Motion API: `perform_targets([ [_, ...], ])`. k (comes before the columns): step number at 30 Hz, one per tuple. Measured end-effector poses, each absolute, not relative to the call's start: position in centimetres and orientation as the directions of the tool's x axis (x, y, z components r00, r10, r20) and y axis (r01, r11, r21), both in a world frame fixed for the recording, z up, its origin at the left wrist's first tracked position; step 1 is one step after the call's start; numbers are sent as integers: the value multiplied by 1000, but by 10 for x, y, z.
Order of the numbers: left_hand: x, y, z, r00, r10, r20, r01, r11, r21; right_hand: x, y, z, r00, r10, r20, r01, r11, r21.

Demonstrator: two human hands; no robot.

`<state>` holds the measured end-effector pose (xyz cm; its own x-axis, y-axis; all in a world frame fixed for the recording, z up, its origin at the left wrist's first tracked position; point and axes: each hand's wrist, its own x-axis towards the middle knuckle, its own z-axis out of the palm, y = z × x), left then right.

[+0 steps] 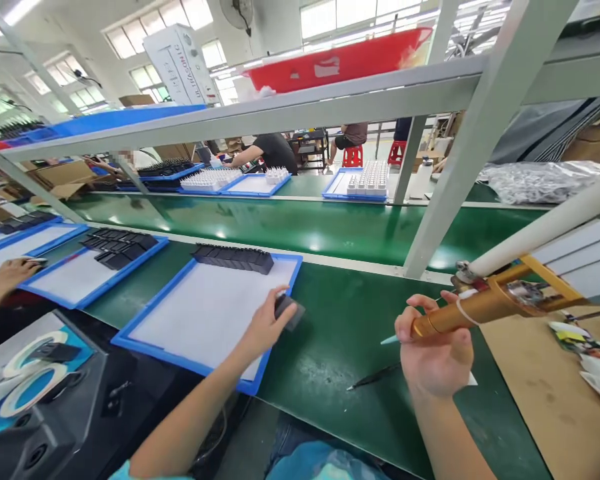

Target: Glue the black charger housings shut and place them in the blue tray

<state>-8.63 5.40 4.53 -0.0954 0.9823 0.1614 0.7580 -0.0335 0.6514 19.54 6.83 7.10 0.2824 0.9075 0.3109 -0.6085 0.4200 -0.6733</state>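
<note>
My left hand (266, 328) pinches a small black plastic housing (284, 308) between thumb and fingers, just above the right edge of a blue-rimmed tray (180, 357). A row of similar black housings (235, 257) stands along the tray's far side, on white lining. My right hand (433, 350) is closed around the front of a gold cylindrical dispenser (473, 312). Its teal tapered nozzle (389, 340) points left over the green tabletop (325, 347). Between my hands, a pair of dark tweezers (375, 378) lies on the table.
A slanted metal post (465, 160) rises beyond my right hand, carrying an overhead shelf (280, 110). A green conveyor belt (280, 225) runs behind the table. At left, another person's hand (17, 273) is near more trays. Tape rolls (35, 393) lie lower left; cardboard (540, 373) lies right.
</note>
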Motion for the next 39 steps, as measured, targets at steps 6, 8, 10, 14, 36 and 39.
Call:
perform_targets([
  [6, -141, 161, 43, 27, 912, 409, 992, -74, 101, 195, 69, 67, 286, 899, 332, -593, 438, -676],
  [8, -147, 180, 38, 36, 907, 420, 997, -62, 49, 195, 70, 66, 293, 893, 341, -586, 450, -674],
  [10, -149, 190, 30, 15, 899, 438, 999, -26, 20, 195, 70, 65, 305, 891, 335, -580, 453, -677],
  [14, -151, 192, 19, -48, 889, 456, 999, 54, 0, 195, 70, 65, 323, 894, 312, -572, 447, -688],
  [36, -70, 112, 55, 459, 861, 219, 713, -504, 487, 261, 107, 40, 695, 677, 244, -85, 414, -906],
  [39, -40, 58, 51, 602, 793, 88, 589, -516, 621, 281, 111, 36, 688, 682, 248, -56, 391, -919],
])
